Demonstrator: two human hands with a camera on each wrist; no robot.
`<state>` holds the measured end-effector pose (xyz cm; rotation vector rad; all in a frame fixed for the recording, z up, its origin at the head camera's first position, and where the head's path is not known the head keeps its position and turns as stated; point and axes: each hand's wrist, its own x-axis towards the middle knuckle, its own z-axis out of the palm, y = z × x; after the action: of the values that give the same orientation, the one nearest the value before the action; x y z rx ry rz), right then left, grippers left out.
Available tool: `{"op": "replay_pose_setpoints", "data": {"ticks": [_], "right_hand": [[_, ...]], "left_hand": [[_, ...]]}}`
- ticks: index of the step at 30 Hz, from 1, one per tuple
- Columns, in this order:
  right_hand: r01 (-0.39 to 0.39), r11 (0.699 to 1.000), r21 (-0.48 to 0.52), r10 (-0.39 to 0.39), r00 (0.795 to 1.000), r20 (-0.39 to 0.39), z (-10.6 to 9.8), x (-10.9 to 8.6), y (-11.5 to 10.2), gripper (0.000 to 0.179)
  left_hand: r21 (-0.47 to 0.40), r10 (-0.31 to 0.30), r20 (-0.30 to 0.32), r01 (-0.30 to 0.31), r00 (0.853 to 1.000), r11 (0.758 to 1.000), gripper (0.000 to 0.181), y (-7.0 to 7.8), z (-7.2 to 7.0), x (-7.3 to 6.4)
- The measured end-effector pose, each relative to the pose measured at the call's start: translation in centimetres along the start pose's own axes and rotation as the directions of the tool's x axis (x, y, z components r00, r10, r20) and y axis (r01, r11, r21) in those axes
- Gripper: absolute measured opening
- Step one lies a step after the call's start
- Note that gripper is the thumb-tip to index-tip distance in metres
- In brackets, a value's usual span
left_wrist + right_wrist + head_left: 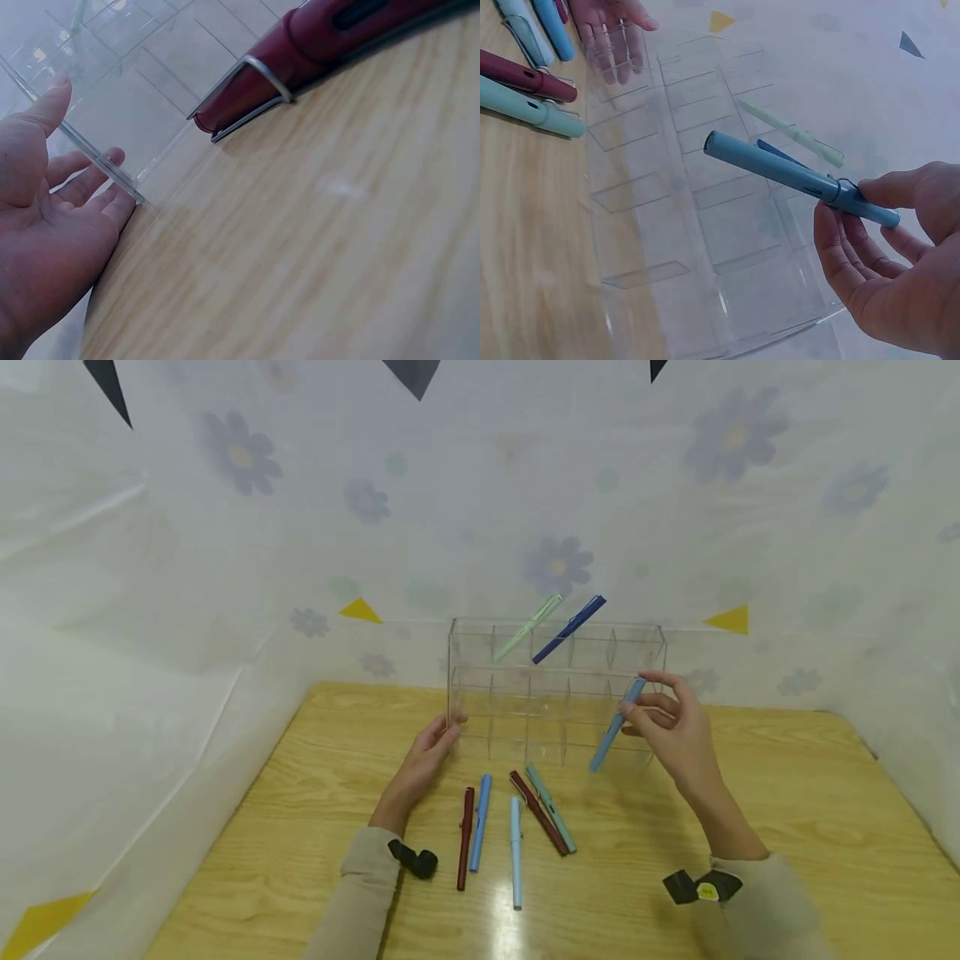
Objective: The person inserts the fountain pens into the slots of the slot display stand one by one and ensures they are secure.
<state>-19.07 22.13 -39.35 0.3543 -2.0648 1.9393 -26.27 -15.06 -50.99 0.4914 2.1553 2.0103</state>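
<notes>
My right hand (681,735) pinches a blue fountain pen (611,735) between thumb and fingers, in front of the right end of a clear acrylic pen rack (517,671). The pen slants, its clip end up by my fingers in the head view. With relaxed fingers my left hand (429,753) touches the rack's left side panel; in the left wrist view the thumb (52,105) overlaps the panel's edge. A pale green pen (528,628) and a dark blue pen (568,630) lean in the rack's top row.
Before the rack, on the wooden table (300,827), lie a dark red pen (466,839), a blue pen (481,823), a light blue pen (516,853), another dark red pen (538,812) and a green pen (551,808). A flowered sheet (465,485) hangs behind.
</notes>
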Motion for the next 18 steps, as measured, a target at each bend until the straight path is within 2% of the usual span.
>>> {"op": "replay_pose_setpoints", "data": {"ticks": [7,11,18], "right_hand": [[0.106,0.99,0.098,-0.097,0.991,-0.093,-0.8,2.7,-2.0,0.047],[0.167,0.979,0.114,-0.151,0.978,-0.143,-1.1,4.2,-3.0,0.047],[0.234,0.962,0.143,-0.195,0.95,-0.244,-1.3,7.1,-4.7,0.044]], "left_hand": [[0.006,-0.002,-0.014,0.002,1.0,1.0,0.052,-0.2,0.0,0.1],[0.002,0.011,-0.013,-0.011,1.0,1.0,0.05,-0.3,0.0,0.2],[0.001,0.011,-0.01,-0.011,1.0,1.0,0.05,-0.4,0.0,0.3]]}}
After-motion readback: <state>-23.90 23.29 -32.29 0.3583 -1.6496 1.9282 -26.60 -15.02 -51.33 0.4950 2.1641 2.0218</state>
